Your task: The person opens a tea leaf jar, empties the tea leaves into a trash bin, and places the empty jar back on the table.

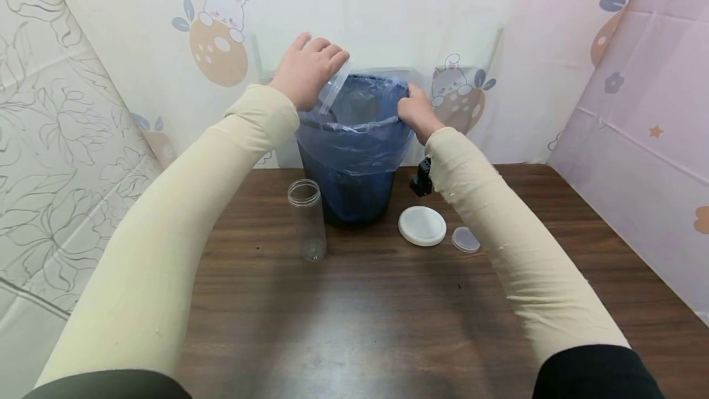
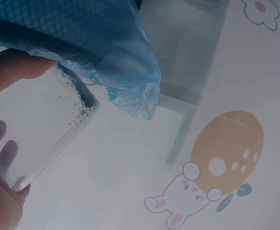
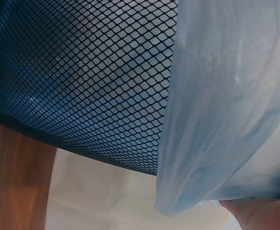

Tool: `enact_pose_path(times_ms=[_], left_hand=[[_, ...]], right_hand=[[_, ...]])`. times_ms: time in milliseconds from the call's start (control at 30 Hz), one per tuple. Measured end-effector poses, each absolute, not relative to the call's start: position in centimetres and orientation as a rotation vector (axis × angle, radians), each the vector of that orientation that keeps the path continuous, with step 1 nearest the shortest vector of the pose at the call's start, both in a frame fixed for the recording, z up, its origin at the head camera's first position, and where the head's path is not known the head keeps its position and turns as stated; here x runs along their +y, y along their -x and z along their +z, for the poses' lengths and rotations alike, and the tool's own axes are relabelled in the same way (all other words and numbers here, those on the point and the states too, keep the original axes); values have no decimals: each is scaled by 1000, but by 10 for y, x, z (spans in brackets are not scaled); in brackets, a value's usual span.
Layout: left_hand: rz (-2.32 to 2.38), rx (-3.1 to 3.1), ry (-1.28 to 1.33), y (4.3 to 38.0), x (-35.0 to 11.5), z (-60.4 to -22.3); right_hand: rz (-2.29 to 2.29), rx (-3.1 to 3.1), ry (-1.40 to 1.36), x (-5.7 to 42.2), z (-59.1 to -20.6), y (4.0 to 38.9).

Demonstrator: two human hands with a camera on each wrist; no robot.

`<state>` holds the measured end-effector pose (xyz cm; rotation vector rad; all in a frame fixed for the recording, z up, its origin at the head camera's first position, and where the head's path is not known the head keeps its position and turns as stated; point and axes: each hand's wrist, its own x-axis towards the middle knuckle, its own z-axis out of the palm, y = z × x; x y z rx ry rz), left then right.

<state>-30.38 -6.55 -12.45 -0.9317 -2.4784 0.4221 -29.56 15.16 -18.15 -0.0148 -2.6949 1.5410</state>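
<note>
My left hand (image 1: pixel 312 69) grips a clear plastic jar (image 1: pixel 334 90), tilted with its mouth toward the bin. Dark specks cling inside the jar (image 2: pixel 49 115) near one corner in the left wrist view. The black mesh trash bin (image 1: pixel 346 196) stands upright, lined with a translucent blue bag (image 1: pixel 354 146) folded over its rim. On the bin's right side, my right hand (image 1: pixel 416 112) holds the rim and the bag. In the right wrist view, the mesh wall (image 3: pixel 106 81) and bag overhang (image 3: pixel 216 96) fill most of the picture; only part of that hand shows.
A tall clear jar (image 1: pixel 310 220) without a lid stands left of the bin's base. A white round lid (image 1: pixel 422 226) and a smaller translucent lid (image 1: pixel 466 239) lie to the right on the wooden table (image 1: pixel 354 325). Patterned cloth walls (image 1: pixel 376 11) enclose the back and sides.
</note>
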Motion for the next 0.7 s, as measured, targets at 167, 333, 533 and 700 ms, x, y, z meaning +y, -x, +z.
enact_pose_path(times_ms=[167, 333, 533, 700], left_hand=[[496, -2454, 940, 305, -65, -126], [693, -2387, 960, 303, -63, -128], [1012, -2157, 1037, 304, -62, -132], [1080, -2057, 1063, 306, -60, -133]], right_hand=[[1532, -2698, 20, 151, -181, 295], [1530, -2695, 16, 151, -182, 296], [1540, -2691, 12, 152, -182, 296], [1529, -2692, 26, 152, -181, 297]])
